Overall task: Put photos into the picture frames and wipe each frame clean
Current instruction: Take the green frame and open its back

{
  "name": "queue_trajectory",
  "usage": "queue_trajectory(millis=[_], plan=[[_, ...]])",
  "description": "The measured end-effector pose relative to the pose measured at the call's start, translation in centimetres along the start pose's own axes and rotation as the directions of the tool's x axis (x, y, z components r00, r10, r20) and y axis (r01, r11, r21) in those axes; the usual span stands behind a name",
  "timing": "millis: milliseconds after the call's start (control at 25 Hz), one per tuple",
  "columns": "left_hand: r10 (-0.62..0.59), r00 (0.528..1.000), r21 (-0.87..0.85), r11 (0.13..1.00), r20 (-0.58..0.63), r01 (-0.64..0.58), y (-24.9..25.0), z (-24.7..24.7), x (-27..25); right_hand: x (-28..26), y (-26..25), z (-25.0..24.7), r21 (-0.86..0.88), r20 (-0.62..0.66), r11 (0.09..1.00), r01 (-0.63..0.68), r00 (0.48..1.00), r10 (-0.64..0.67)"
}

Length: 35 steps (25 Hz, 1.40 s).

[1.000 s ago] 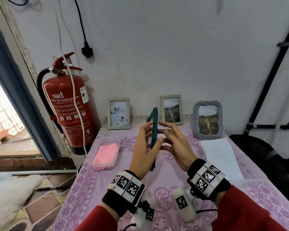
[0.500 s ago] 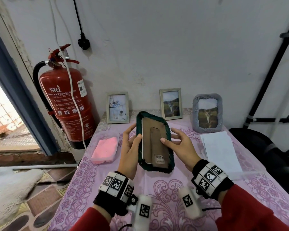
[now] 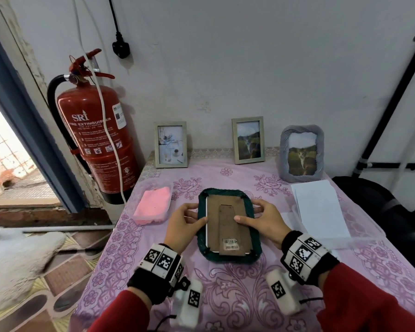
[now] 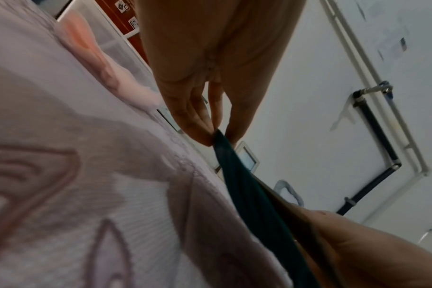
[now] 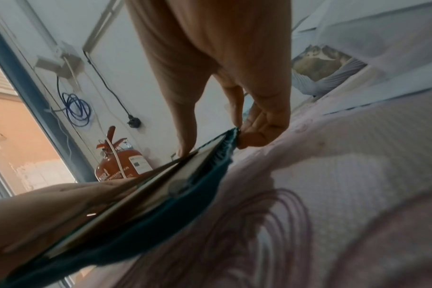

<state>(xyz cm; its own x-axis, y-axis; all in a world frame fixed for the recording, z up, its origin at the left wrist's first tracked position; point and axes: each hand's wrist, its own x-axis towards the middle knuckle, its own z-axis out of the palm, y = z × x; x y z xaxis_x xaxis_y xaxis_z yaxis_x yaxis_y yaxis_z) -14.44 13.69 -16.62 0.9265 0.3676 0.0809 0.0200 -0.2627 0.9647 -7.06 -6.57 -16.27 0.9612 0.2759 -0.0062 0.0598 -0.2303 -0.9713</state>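
A dark green picture frame (image 3: 228,258) lies face down on the pink flowered tablecloth (image 3: 225,283), with its brown backing board (image 3: 213,212) and stand facing up. My left hand (image 3: 185,224) holds its left edge, thumb on the board. My right hand (image 3: 264,221) holds the right edge, thumb on the stand. In the left wrist view my left hand's (image 4: 211,136) fingertips pinch the green frame's (image 4: 249,204) rim. In the right wrist view the right hand's (image 5: 237,136) fingers curl round the frame's (image 5: 185,204) far corner. The frame's front is hidden.
Three frames with photos stand at the back wall: a pale one (image 3: 170,144), another (image 3: 248,140), and a grey one (image 3: 301,154). White sheets (image 3: 319,207) lie at the right. A pink cloth (image 3: 152,204) sits in a clear tray at the left. A red fire extinguisher (image 3: 98,140) stands beside the table.
The green frame was held upright and edge-on above the table. Both hands turned its back toward me and lowered it flat, face down, onto the cloth.
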Motion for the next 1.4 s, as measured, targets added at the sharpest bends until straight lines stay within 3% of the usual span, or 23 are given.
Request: queue_trajectory(millis=[280,560,760,1040,1400], plan=[[-0.086,0.995,0.142,0.987,0.051,0.078,-2.0,-0.6,0.4,0.7,1.4,0.1,-0.090,0.098,0.988,-0.123,0.986,0.132],[-0.211,0.972,0.191,0.963,0.105,0.188,-2.3,-0.8,0.9,1.7,2.0,-0.1,-0.189,0.044,0.964,-0.189,0.979,0.201],[-0.225,0.968,0.229,0.954,0.111,0.195,-1.1,-0.9,3.2,3.3,1.4,0.0,-0.148,-0.026,0.960,-0.239,0.971,0.238],[-0.282,0.951,0.304,0.924,0.128,0.233,-0.9,-0.2,6.4,5.2,0.1,0.4,-0.204,-0.002,0.941,-0.268,0.962,0.274],[-0.226,0.969,0.415,0.894,0.098,0.167,-1.7,0.3,8.0,6.4,0.5,0.5,-0.239,0.009,0.932,-0.272,0.959,0.283]])
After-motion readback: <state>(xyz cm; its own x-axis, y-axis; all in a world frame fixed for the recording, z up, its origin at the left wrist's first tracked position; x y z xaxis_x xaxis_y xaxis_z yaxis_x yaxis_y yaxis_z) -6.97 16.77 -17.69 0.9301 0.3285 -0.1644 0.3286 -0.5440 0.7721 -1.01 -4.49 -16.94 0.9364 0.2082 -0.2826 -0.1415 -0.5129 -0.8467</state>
